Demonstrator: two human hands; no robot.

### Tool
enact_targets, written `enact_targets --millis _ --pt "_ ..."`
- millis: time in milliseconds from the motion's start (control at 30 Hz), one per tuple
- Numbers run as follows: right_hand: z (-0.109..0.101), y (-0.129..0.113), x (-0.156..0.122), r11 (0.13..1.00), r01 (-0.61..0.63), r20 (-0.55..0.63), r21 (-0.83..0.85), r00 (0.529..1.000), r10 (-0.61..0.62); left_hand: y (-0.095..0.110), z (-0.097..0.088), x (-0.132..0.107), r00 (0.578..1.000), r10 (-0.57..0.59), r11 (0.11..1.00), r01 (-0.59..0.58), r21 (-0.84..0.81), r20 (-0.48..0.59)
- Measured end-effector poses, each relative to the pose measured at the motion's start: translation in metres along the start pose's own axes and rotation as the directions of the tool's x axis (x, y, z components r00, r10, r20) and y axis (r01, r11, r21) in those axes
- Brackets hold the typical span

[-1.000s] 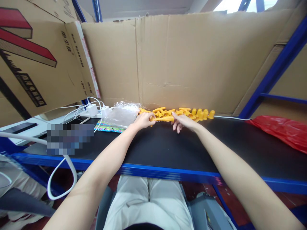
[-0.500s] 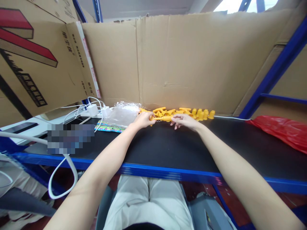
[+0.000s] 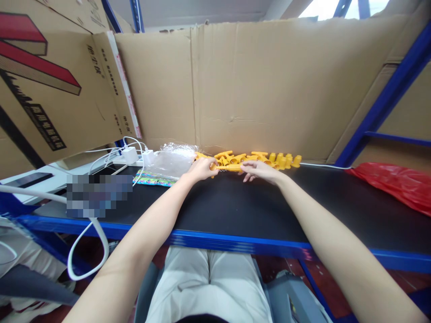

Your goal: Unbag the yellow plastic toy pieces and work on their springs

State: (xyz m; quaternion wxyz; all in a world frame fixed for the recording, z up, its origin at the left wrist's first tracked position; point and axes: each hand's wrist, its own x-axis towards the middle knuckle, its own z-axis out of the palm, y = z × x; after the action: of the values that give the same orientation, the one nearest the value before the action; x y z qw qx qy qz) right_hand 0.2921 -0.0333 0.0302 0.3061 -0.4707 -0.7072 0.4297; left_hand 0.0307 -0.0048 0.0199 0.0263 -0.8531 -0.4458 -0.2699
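A long, slim yellow plastic piece (image 3: 230,168) spans the gap between my two hands, level above the black tabletop. My left hand (image 3: 203,168) is closed on its left end. On the right end, the thumb and fingertips of my right hand (image 3: 257,171) pinch it, the lower fingers hanging loosely. Just behind lie several yellow plastic parts (image 3: 224,155), some with a crossbar, some with round openings. Several yellow cup-shaped pieces (image 3: 288,160) stand in rows to the right of them. The exact kind of these parts cannot be made out.
Clear plastic bags (image 3: 173,161) lie left of my hands, over a colourful printed packet (image 3: 153,178). White chargers (image 3: 130,154) with cables sit farther left. A red plastic bag (image 3: 397,181) is at the right. Cardboard (image 3: 269,89) walls the back; a blue rail (image 3: 235,242) edges the front.
The yellow piece appears to have turned slightly between my fingers. Both hands stay in nearly the same place, and the other things have not moved.
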Motion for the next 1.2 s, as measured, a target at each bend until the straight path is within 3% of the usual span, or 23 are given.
enact_targets --millis 267,733,933,1200 --pt "-0.001 -0.003 0.001 0.999 0.051 -0.022 0.003 0.998 -0.050 0.004 -0.001 -0.001 1.000 -0.004 1.000 0.004 -0.010 -0.011" --pt "0.009 -0.006 0.001 0.992 -0.113 -0.026 0.051 0.993 0.114 0.003 0.000 -0.001 1.000 0.007 1.000 -0.007 0.005 0.006" --pt "0.004 -0.003 -0.001 0.997 -0.016 -0.023 0.071 1.000 0.018 0.001 0.001 0.000 1.000 -0.005 1.000 0.005 0.000 0.004" --pt "0.008 -0.005 0.001 0.980 -0.014 -0.100 0.200 0.994 0.035 0.005 -0.002 -0.002 1.000 -0.013 1.000 0.013 -0.003 0.025"
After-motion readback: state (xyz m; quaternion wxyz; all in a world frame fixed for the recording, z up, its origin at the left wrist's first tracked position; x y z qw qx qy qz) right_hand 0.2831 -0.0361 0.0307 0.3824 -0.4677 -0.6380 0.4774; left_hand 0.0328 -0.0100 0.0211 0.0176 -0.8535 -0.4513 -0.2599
